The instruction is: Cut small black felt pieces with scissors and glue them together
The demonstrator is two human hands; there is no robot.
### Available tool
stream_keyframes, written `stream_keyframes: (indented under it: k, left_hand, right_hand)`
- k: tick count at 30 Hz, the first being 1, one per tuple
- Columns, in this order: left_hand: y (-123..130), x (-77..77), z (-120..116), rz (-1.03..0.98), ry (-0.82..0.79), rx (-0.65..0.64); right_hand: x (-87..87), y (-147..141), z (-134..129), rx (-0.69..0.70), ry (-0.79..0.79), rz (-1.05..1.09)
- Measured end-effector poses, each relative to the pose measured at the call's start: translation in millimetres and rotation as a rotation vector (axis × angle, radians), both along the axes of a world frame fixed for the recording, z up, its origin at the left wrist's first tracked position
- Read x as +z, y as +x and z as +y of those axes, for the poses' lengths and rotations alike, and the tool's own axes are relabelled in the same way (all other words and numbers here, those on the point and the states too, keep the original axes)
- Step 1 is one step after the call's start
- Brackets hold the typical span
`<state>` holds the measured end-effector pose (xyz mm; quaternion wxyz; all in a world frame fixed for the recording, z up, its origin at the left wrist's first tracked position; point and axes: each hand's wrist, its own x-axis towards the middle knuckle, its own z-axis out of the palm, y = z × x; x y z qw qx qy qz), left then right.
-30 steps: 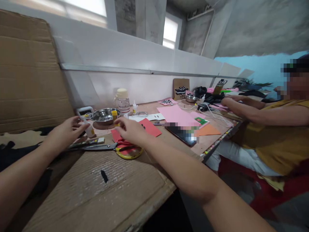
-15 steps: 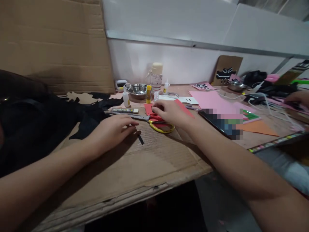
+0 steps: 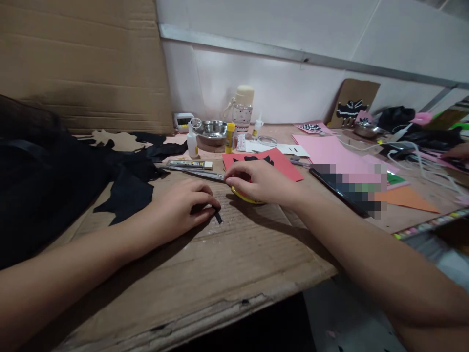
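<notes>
My left hand (image 3: 188, 205) rests on the cardboard (image 3: 220, 259), thumb and fingertips closed on the upper end of a short, narrow black strip (image 3: 219, 217). To its right, my right hand (image 3: 262, 181) is above the scissors with its thumb and index tips brought together; anything between them is too small to make out. The yellow and red-handled scissors (image 3: 207, 174) lie with their blades toward the left, most of the handles hidden beneath that hand. Just behind is a red sheet (image 3: 286, 164) with black cut-out shapes (image 3: 252, 159) on it.
Black fabric scraps (image 3: 132, 190) lie at left. Toward the back stand a glue bottle (image 3: 192, 143), metal bowl (image 3: 212, 133), glue stick (image 3: 229, 138) and drinking bottle (image 3: 242, 110). A phone (image 3: 335, 190), pink paper (image 3: 330, 149) and white cables (image 3: 410, 156) are rightward. Another person's hand (image 3: 456, 152) shows far right.
My right hand has drawn back from the red sheet to over the scissors' handles, uncovering the black shapes. My left fingers have moved right and closed on the strip. The view has shifted slightly.
</notes>
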<state>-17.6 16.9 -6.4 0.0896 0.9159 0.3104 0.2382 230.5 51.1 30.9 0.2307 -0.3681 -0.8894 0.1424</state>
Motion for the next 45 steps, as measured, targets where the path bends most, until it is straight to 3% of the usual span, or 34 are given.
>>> stream_keyframes:
  k: [16, 19, 24, 30, 38, 45]
  left_hand:
    - [-7, 18.7, -19, 0.286, 0.131, 0.082]
    - [-8, 17.5, -17, 0.262, 0.169, 0.061]
    - [-6, 9.2, -12, 0.268, 0.241, -0.102]
    - [-5, 5.8, -22, 0.386, 0.309, -0.056]
    - [-2, 20.3, -32, 0.475, 0.175, 0.095]
    - [-7, 15.6, -28, 0.382, 0.056, 0.122]
  right_hand:
    - [2.6, -4, -2, -0.123, -0.056, -0.059]
    - [2.0, -5, -1, -0.133, -0.063, -0.072]
    - [1.0, -2, 1, -0.1, -0.055, -0.079]
    - [-0.8, -1, 2, -0.072, -0.032, -0.102]
    - [-0.4, -1, 0, -0.049, -0.089, -0.078]
    - [1.3, 0, -1, -0.042, -0.106, -0.074]
